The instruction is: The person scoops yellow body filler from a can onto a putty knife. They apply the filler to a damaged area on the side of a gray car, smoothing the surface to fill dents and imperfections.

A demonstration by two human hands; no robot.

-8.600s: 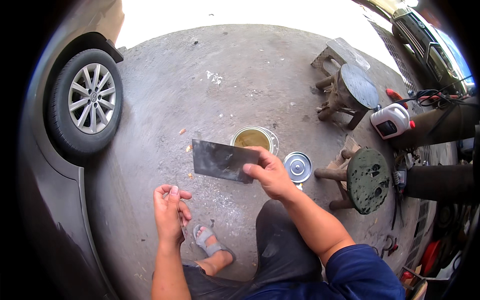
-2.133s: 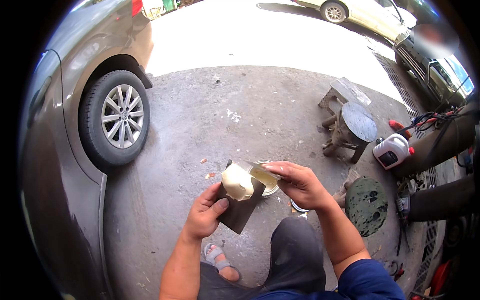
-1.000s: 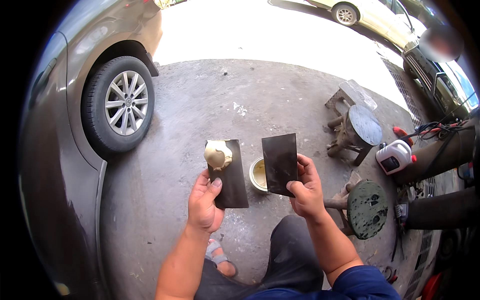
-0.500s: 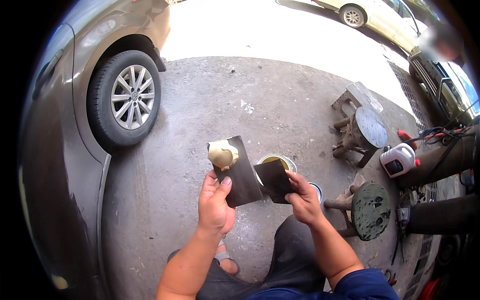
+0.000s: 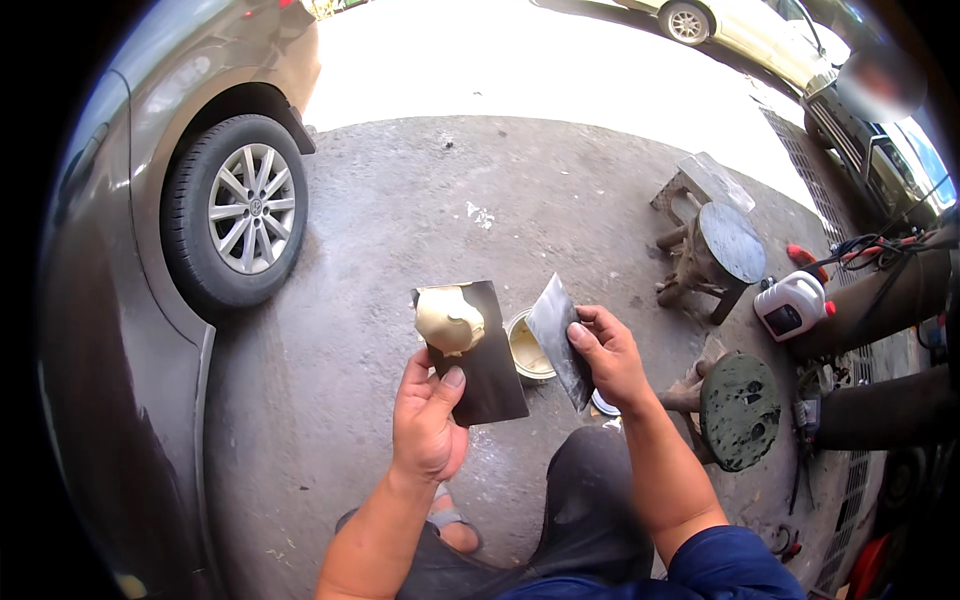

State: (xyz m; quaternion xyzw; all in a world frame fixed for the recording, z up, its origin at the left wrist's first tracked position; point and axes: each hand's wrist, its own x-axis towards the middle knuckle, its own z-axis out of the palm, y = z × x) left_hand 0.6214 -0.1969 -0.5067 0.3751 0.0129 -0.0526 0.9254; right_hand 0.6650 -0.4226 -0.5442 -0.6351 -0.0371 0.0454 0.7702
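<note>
Paste [image 5: 447,322], thick and cream-coloured, sits in a lump on the far left part of a dark flat plate [image 5: 492,385] — the left hand [image 5: 428,425] grasps this plate by its left edge, thumb on top. The right hand [image 5: 612,362] pinches a second plate [image 5: 556,338] by its right edge, holding it tilted and apart from the first. Between the plates, an open can [image 5: 534,377] stands on the floor [image 5: 380,220], partly hidden. To the right are a green-topped stool [image 5: 740,412] and a white jug [image 5: 790,303] — to the left, a car wheel [image 5: 235,212]
</note>
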